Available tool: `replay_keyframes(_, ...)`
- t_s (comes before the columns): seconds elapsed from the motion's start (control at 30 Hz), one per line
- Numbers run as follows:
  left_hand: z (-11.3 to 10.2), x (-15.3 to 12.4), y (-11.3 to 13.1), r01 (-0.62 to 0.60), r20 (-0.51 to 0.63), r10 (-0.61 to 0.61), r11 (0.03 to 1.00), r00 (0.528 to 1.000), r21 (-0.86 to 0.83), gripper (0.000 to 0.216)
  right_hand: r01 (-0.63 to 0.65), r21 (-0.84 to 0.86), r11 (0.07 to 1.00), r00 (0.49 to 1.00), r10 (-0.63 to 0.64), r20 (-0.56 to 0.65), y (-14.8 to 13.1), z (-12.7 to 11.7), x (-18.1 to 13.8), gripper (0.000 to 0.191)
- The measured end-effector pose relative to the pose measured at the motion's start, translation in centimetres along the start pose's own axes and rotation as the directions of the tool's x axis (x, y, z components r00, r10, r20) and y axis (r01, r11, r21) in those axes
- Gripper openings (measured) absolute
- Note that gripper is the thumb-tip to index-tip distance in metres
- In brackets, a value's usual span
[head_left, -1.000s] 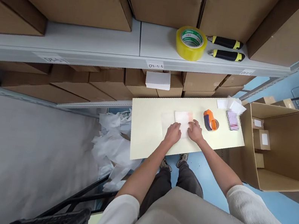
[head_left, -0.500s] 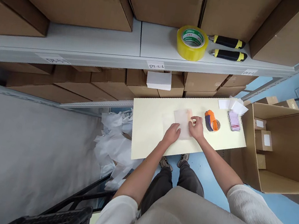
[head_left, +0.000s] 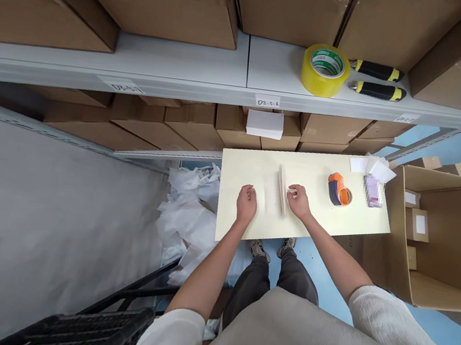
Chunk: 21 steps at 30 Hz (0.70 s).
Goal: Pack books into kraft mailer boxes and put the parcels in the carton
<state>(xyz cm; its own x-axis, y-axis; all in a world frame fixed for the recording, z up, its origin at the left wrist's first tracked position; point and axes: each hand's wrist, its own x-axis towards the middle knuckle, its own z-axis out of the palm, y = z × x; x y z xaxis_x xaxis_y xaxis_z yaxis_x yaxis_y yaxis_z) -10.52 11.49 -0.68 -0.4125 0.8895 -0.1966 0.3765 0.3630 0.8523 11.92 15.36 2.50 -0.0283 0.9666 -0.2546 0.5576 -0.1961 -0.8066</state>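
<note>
flat packet (head_left: 283, 188), white with a pinkish face, stands tipped up on its long edge near the middle of the cream table (head_left: 314, 225). half a second ago it lay flat under both hands, so it has been lifted off the surface and turned.

steel shelving (head_left: 176, 72) loaded with brown cartons fills the top of the view. an open cardboard box (head_left: 439, 272) holding a few small labelled boxes stands just beside the table's right end. a heap of crumpled white paper (head_left: 186, 212) lies on the floor at the table's left, and a black basket (head_left: 88, 337) shows at the bottom edge.

right hand (head_left: 298, 201) is closed on the packet's near end, thumb and fingers pinching it upright. left hand (head_left: 246, 203) has come away to the left and rests knuckles-up on the table, fingers curled. a faint clear sleeve (head_left: 269, 197) lies flat between the hand and the packet. whether the fingers catch the sleeve's edge cannot be told.

smaller things sit well apart from the hands: a yellow tape roll (head_left: 325, 70) on the shelf, an orange tape dispenser (head_left: 339, 189) on the table to the right, two black and yellow knives (head_left: 378, 81) beside the roll, and white slips (head_left: 373, 167) at the table's far right corner.
</note>
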Motion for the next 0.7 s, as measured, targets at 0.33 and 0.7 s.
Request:
replay_keyframes(0.33, -1.0, -0.5, -2.9, 0.063, 0.025, -0.065, 0.994, 0.998, 0.087, 0.024, -0.092, -0.055, 0.994, 0.993, 0.096, 0.071, 1.4, 2.3, -0.1, 0.022)
replay_keyframes(0.7, -1.4, -1.4, -3.5, -0.063, 0.077, 0.052, 0.987, 0.996, 0.151, 0.045, -0.144, 0.045, 0.989, 0.989, 0.144, 0.017, 0.3, 5.9, -0.4, 0.023)
